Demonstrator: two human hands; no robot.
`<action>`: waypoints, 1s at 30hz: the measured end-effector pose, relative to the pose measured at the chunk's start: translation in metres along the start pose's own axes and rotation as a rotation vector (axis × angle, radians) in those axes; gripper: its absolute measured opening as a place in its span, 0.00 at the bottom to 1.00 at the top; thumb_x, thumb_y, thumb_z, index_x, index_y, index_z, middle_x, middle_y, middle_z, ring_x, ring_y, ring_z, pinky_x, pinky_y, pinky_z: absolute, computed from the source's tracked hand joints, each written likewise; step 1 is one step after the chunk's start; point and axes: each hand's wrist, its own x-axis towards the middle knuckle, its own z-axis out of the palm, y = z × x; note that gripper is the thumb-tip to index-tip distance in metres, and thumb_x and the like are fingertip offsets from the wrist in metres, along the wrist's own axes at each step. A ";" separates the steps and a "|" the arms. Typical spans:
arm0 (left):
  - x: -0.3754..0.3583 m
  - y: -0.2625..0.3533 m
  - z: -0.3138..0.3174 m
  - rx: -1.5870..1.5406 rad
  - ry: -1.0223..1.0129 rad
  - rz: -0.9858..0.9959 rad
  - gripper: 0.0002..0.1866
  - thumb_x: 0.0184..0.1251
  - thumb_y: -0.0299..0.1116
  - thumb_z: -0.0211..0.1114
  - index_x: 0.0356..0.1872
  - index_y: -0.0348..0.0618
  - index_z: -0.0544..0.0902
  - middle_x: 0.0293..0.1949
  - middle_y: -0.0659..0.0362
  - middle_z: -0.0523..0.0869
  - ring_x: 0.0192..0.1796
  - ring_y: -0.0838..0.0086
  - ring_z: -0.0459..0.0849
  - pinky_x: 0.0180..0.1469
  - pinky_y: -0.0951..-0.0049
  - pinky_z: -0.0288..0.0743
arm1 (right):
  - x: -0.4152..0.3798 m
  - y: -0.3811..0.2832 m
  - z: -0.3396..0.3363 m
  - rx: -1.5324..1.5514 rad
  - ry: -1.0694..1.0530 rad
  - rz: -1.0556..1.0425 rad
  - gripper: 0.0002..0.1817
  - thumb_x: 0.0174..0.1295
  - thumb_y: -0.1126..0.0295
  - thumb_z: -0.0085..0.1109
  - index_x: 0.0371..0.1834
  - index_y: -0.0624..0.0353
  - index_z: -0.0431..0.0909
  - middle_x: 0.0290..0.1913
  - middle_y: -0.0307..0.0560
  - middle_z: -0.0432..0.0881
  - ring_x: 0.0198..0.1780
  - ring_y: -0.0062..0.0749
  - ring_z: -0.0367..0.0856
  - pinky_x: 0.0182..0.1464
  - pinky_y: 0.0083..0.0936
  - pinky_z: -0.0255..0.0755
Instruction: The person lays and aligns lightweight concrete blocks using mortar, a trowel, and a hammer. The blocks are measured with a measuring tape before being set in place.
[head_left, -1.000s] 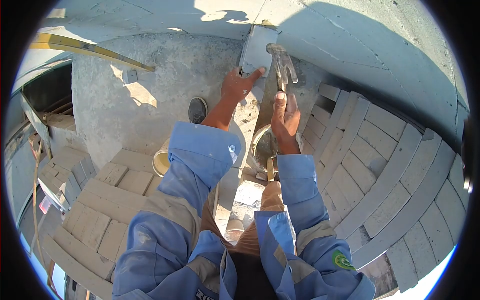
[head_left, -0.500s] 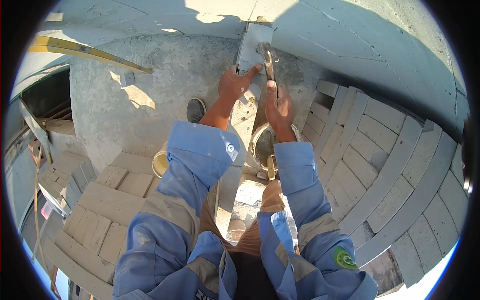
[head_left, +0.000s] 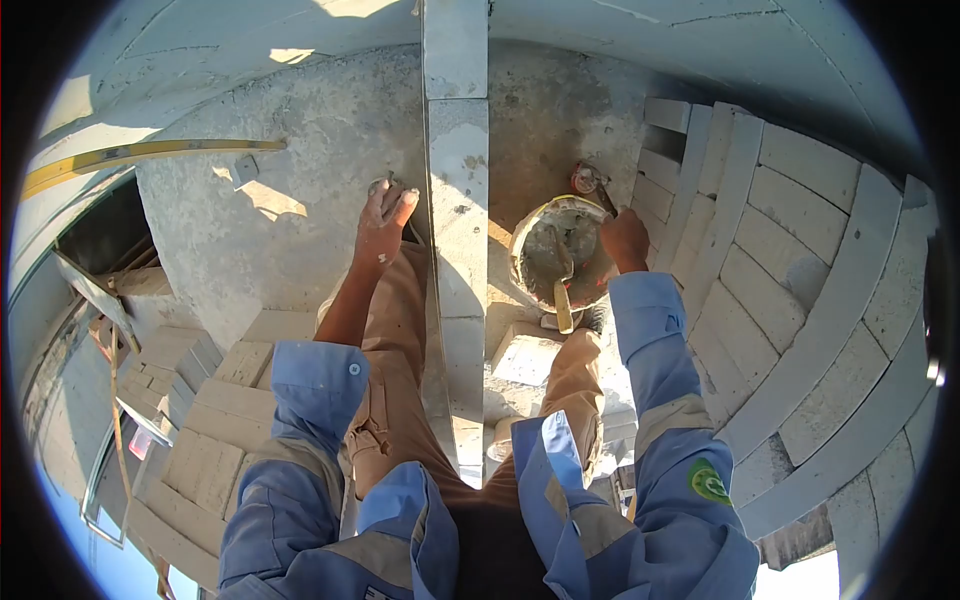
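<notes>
The right hand (head_left: 624,240) grasps a dark-handled hammer (head_left: 606,198) near the one-o'clock rim of a round, mortar-smeared bucket (head_left: 517,250); a yellow-brown-handled trowel (head_left: 563,290) crosses its six-o'clock edge. The left hand (head_left: 385,220), released, fingers loosely curled, sits at nine o'clock from a narrow grey block wall (head_left: 458,150).

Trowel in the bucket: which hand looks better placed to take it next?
Probably the right hand: it is beside the bucket and trowel, though it grips a hammer it would need to put down. The left hand looks empty but is across the row of blocks.
</notes>
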 end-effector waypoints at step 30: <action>-0.008 0.045 0.132 1.187 0.491 0.659 0.53 0.64 0.68 0.61 0.78 0.37 0.56 0.77 0.39 0.58 0.81 0.40 0.51 0.76 0.31 0.41 | -0.064 0.098 0.184 -0.004 -0.441 -0.242 0.44 0.56 0.55 0.68 0.68 0.75 0.61 0.64 0.78 0.72 0.66 0.66 0.73 0.65 0.50 0.71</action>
